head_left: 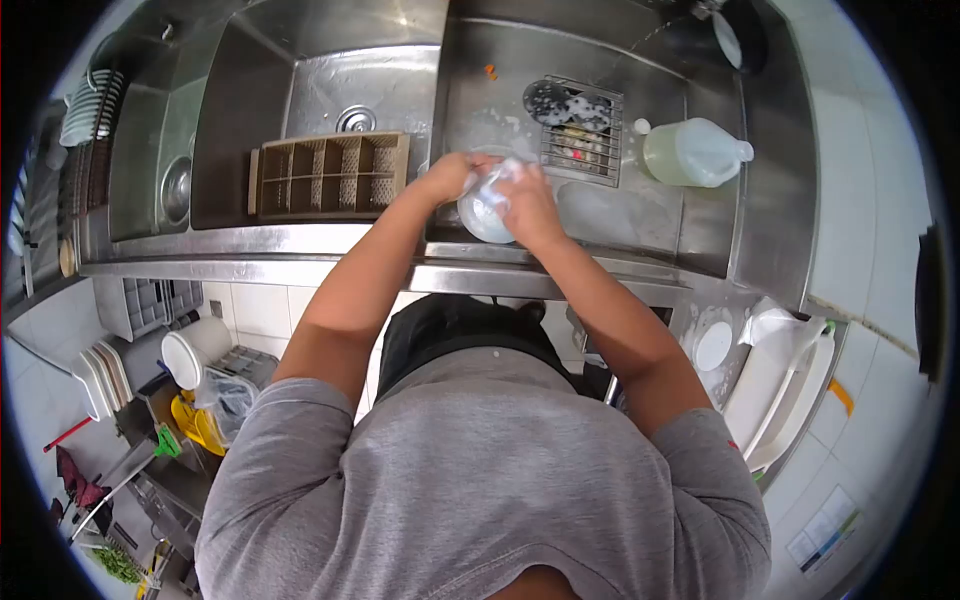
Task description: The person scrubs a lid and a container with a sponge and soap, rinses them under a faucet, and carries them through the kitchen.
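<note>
The bowl point(486, 222) is in the right basin point(545, 48) of the sink, at its near left corner, directly under both hands. The left hand point(462, 177) is at its far left side, fingers bent; blur hides whether they pinch the rim. The right hand point(530, 203) is over the bowl, fingers curled towards a blurred white wad point(494, 187), perhaps cloth or foam; I cannot tell how tightly they press it.

The step in hand looks like rubbing the bowl. The next move seems to call for a steady left hold on a probably slippery rim, with the right hand free to follow the curve.

Just right of the hands and farther back is a metal grate point(607, 166), a dark foamy thing point(560, 104) lying across its far part. Orange scraps point(490, 72) lie farther left. Right of the grate is a jug point(690, 153) of pale liquid on its side, a white cap point(641, 127) beside it. Left of the divider, a brown rack point(328, 176) stands in the next basin.
</note>
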The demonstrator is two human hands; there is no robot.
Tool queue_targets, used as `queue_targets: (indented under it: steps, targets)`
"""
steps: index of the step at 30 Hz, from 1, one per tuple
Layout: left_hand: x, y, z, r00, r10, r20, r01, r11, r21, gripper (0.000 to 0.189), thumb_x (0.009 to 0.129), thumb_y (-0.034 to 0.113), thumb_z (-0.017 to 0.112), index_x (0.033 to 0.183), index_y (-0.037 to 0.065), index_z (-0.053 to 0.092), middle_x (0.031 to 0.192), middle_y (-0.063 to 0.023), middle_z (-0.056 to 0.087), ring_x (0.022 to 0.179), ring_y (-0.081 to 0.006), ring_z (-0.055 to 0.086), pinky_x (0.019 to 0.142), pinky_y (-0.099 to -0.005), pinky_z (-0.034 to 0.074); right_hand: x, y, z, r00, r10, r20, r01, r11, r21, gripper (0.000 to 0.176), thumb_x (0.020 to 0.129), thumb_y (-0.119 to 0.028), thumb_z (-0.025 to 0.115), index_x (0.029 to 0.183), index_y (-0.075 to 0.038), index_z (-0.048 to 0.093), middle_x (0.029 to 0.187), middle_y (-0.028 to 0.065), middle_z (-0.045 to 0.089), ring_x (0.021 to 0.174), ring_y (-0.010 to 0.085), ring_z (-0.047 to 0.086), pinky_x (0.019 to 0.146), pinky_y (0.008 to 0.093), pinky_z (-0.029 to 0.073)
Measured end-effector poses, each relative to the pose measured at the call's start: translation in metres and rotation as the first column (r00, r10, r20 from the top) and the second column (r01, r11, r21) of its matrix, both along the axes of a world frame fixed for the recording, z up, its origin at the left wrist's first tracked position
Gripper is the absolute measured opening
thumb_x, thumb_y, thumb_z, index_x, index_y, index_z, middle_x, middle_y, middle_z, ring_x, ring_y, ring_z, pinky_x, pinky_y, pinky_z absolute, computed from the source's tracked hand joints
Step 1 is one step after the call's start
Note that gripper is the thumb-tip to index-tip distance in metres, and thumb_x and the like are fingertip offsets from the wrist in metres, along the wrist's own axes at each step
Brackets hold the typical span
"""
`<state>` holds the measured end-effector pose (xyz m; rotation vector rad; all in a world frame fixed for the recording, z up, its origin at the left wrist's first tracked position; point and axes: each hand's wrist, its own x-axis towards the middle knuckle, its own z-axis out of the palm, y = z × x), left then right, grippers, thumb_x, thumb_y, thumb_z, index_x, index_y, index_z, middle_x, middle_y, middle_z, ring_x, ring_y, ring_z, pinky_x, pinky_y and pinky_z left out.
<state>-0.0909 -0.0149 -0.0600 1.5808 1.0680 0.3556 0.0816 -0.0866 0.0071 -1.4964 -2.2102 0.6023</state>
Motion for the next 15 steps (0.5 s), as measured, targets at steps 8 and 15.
queue_targets:
  steps: [8, 15]
  targets:
    - [0.023, 0.036, -0.026, 0.947, 0.028, 0.319, 0.098, 0.923, -0.372, 0.025, 0.082, 0.017, 0.066, 0.105, 0.007, 0.069, 0.105, -0.0074, 0.068, 0.091, -0.0163, 0.062, 0.085, -0.0286, 0.047, 0.022, 0.028, -0.032, 0.996, -0.068, -0.051, 0.074, 0.990, 0.118, 0.017, 0.070, -0.011, 0.064, 0.086, -0.009, 0.068, 0.095, 0.0130, 0.058, 0.088, 0.0362, 0.052, 0.080, 0.0464, 0.041]
    - [0.018, 0.041, -0.017, 0.965, -0.257, 0.041, 0.256, 0.911, -0.323, 0.031, 0.087, 0.023, 0.055, 0.112, 0.008, 0.066, 0.113, -0.0079, 0.065, 0.102, -0.0169, 0.058, 0.091, -0.0315, 0.043, 0.008, 0.010, -0.016, 0.923, 0.383, 0.020, -0.384, 0.921, 0.073, 0.016, 0.073, -0.017, 0.061, 0.088, -0.015, 0.066, 0.103, 0.0143, 0.056, 0.096, 0.0337, 0.049, 0.085, 0.0499, 0.036]
